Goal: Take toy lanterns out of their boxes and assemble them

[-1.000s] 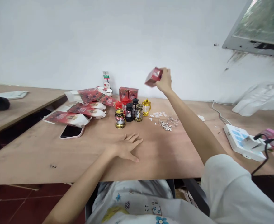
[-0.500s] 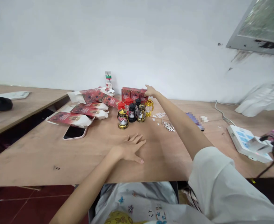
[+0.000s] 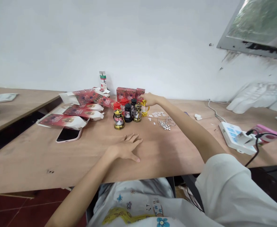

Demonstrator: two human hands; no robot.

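Observation:
My left hand [image 3: 125, 147] lies flat on the wooden table [image 3: 58, 157], fingers spread, holding nothing. My right hand [image 3: 150, 98] reaches far across to the gold toy lantern [image 3: 144, 108], its fingers curled at the lantern's top. That lantern belongs to a cluster of small lanterns [image 3: 126, 112] in red, black and gold. Behind them three small red boxes [image 3: 130, 93] stand in a row against the wall; the rightmost one is beside my right hand.
Flat red-and-white cartons [image 3: 81, 108] lie at the left with a pink phone [image 3: 68, 134] in front. Small silver and white bits [image 3: 164, 123] are scattered right of the lanterns. A white power strip [image 3: 235, 137] with a cable sits at the right, and a small bottle [image 3: 102, 80] stands by the wall.
My right hand held a red box in the air, set it down as the third box in the row, then moved down to the gold lantern. The left hand stayed put.

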